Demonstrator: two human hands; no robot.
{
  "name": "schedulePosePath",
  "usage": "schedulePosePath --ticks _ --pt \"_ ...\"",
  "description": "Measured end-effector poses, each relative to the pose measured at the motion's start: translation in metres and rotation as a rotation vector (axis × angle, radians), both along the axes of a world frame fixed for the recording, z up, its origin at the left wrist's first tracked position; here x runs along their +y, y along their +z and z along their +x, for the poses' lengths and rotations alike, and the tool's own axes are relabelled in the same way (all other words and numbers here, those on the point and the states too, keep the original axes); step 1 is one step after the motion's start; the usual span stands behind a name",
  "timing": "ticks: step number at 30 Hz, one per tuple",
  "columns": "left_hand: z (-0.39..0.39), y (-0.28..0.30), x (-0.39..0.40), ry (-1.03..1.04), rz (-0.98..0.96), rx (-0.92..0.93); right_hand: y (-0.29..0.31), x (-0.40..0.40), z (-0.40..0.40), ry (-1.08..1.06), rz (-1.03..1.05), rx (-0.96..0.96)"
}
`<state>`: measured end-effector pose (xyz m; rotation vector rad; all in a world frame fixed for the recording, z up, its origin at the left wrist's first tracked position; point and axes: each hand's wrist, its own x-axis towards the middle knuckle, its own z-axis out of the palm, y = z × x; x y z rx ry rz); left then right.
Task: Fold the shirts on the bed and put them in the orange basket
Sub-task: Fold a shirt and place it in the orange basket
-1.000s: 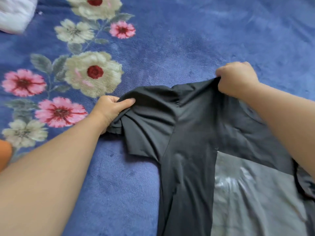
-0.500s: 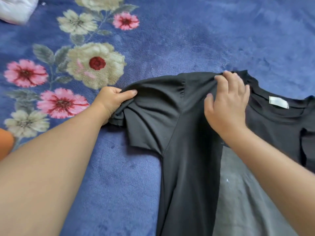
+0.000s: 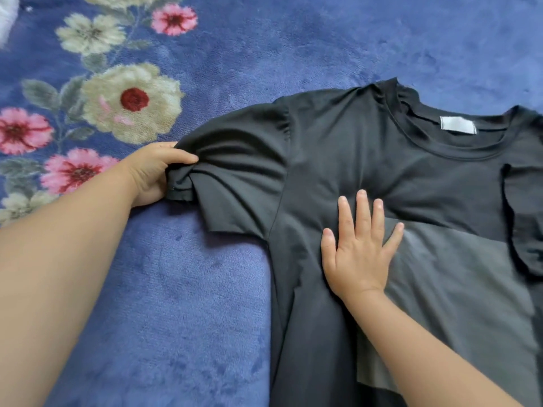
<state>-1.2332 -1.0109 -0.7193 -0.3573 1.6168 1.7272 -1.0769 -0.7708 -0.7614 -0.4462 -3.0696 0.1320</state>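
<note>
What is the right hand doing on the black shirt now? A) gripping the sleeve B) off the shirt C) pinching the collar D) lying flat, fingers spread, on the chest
D: the right hand lies flat with fingers spread on the chest of the black short-sleeved fabric shirt, while the left hand holds the bunched sleeve end.

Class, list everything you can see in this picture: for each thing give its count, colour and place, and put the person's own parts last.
shirt: one, black with a grey panel, spread flat on the right half of the blanket
label: one, white, inside the shirt's neckline
blanket: one, blue with pink and cream flowers at the left, under everything
white cloth: one, top left corner, mostly cut off
left hand: one, grips the shirt's sleeve end
right hand: one, pressed flat on the shirt's chest
</note>
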Motion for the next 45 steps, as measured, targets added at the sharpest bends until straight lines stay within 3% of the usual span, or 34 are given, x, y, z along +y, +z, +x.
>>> schedulePosePath --ticks 6,9,12,15,18,20,22,25,28,30,32,37,41,45 --pt "0.01 0.007 0.006 0.114 0.04 -0.031 -0.009 0.004 0.001 -0.002 -0.025 0.0" --pt "0.011 0.026 0.015 0.197 -0.043 0.017 -0.004 0.001 0.0 -0.015 -0.089 -0.092" --pt "0.009 0.06 0.043 0.279 -0.006 0.087 0.012 0.008 -0.003 0.002 -0.254 -0.202" --pt "0.013 0.096 0.09 0.117 0.118 0.068 0.032 0.033 -0.006 -0.061 -0.816 -0.26" --pt "0.031 0.121 0.138 -0.333 0.09 -0.023 0.055 0.079 0.001 -0.382 -1.513 -0.026" --pt "0.041 0.12 0.156 -0.465 -0.031 -0.018 0.066 0.11 0.009 -0.602 -1.622 0.1" --pt "0.049 0.107 0.156 -0.461 -0.205 0.085 0.075 0.129 0.014 -0.702 -1.604 0.104" --pt "0.061 0.068 0.135 -0.373 -0.582 0.395 0.084 0.139 0.013 -0.654 -1.463 0.023" --pt "0.084 0.041 0.112 -0.458 -0.815 0.558 0.082 0.133 0.004 -0.492 -0.977 -0.042" --pt "0.103 0.035 0.109 -0.588 -0.813 0.607 0.085 0.128 -0.007 -0.332 -0.62 -0.074" --pt "0.116 0.028 0.11 -0.677 -0.856 0.729 0.087 0.12 -0.022 -0.156 -0.43 -0.069" --pt "0.124 0.004 0.105 -0.578 -0.87 0.912 0.097 0.087 -0.079 0.184 -0.471 -0.165" --pt "0.12 -0.014 0.085 -0.626 -0.705 1.284 0.098 0.061 -0.137 0.202 -0.457 -0.341" --pt "0.118 -0.027 0.082 -0.583 -0.627 1.321 0.1 0.046 -0.169 0.204 -0.291 -0.381"
